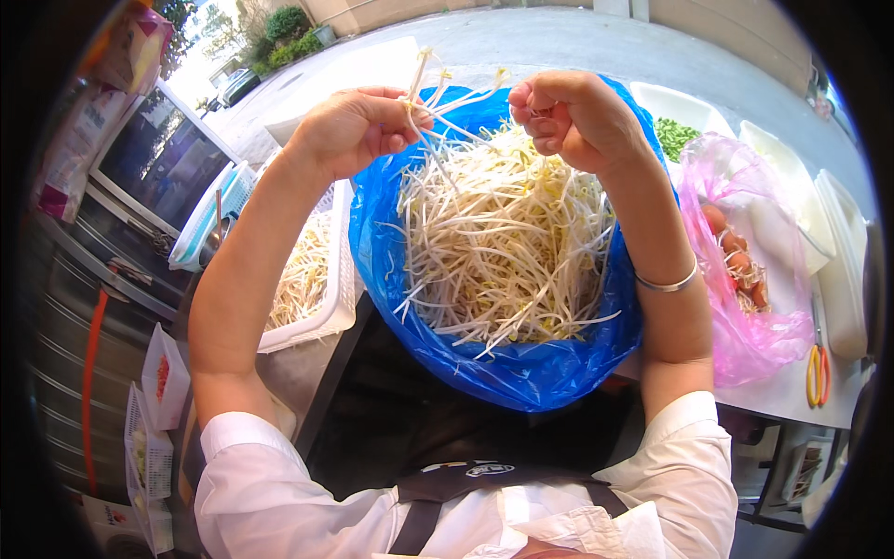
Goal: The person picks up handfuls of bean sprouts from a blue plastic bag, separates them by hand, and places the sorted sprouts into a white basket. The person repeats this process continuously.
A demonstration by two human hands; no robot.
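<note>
Between the thumb and fingers of my left hand are several long bean sprouts, their yellow heads pointing up. My right hand is raised to the right of them with its fingers curled; whether a small piece is pinched in the fingertips, I cannot tell. Both hands are above a large heap of bean sprouts in a blue plastic bag whose mouth is spread wide. On the left, partly behind my left forearm, a white plastic basket contains more sprouts.
A pink plastic bag with brown, rounded items lies at right, near scissors with orange and yellow handles. Behind it, a white tub contains green pieces. Stacked blue and white baskets stand at left, above small white trays.
</note>
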